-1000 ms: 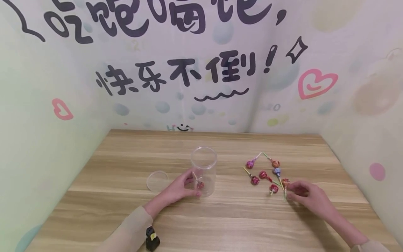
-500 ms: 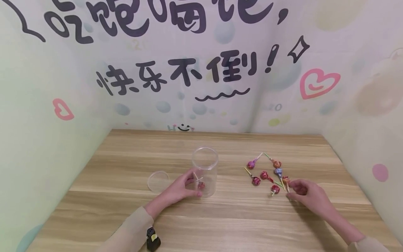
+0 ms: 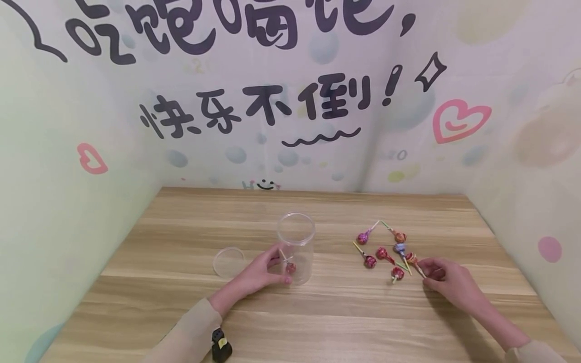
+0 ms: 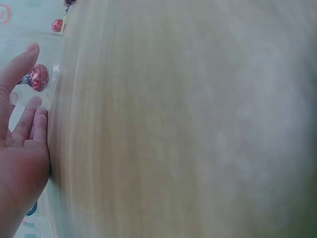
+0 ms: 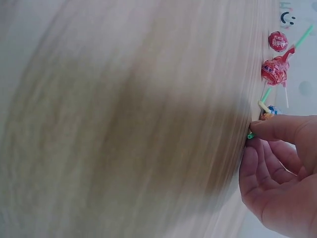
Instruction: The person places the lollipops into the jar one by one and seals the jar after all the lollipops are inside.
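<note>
A clear plastic jar (image 3: 295,239) stands upright and uncapped near the table's middle, with a red-wrapped lollipop (image 4: 38,78) inside it. My left hand (image 3: 258,272) holds the jar low on its left side, thumb in front and fingers behind. On the right, my right hand (image 3: 449,282) pinches the stick of an orange-wrapped lollipop (image 3: 411,258) between thumb and fingertips; the green stick end (image 5: 251,136) pokes out in the right wrist view. Just left of that hand lie several more lollipops, among them a blue one (image 3: 399,247), a purple one (image 3: 362,238) and a red one (image 3: 397,274).
A round clear lid (image 3: 229,262) lies on the wooden table (image 3: 317,322), left of the jar and behind the left forearm. A small black device (image 3: 221,345) is at the left sleeve. Printed walls (image 3: 227,161) enclose the table's back and sides.
My right hand has taken hold of the orange lollipop's stick and swung the stick's end toward the right. The left hand and jar have stayed in place.
</note>
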`<state>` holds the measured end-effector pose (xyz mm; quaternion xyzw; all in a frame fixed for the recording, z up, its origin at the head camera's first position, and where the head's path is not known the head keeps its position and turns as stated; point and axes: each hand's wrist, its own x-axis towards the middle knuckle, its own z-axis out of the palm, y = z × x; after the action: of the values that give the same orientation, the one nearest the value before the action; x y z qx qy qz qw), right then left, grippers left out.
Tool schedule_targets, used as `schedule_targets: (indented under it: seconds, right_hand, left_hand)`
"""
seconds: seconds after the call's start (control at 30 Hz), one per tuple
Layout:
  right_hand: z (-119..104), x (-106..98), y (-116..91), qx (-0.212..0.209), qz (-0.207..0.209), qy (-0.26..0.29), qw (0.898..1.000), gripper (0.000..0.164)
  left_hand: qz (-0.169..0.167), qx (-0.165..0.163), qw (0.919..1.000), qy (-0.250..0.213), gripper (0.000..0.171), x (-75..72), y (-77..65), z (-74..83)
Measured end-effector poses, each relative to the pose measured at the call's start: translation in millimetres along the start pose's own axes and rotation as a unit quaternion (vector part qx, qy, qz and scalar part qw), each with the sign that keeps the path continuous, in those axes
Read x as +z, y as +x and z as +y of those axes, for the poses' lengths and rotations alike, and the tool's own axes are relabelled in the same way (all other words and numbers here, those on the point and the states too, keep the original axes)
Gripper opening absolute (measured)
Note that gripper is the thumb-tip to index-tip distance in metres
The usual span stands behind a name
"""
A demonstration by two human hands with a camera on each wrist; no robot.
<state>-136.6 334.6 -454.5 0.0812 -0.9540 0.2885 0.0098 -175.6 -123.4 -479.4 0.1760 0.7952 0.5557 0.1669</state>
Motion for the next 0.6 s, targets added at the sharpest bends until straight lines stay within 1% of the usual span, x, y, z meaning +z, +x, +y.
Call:
schedule_targets:
  seconds: [0.2, 0.4, 0.6]
  right_hand:
    - [0.4, -0.3, 3.5, -0.013, -0.017, 0.003, 1.000, 0.031]
    - [1.7, -0.7, 6.7, -0.037, -0.027, -0.009, 0.999, 0.022]
    - [0.8, -1.5, 8.6, -0.048, -0.022, -0.026, 0.998, 0.025]
  left_hand:
    - [0.000, 0.003, 1.0000, -0.003, 0.080, -0.1, -0.3, -0.8]
    - [-0.002, -0.002, 1.0000, -0.009, 0.083, -0.1, -0.5, -0.8]
    - [-0.001, -0.004, 0.9999, -0.010, 0.082, -0.2, -0.8, -0.4]
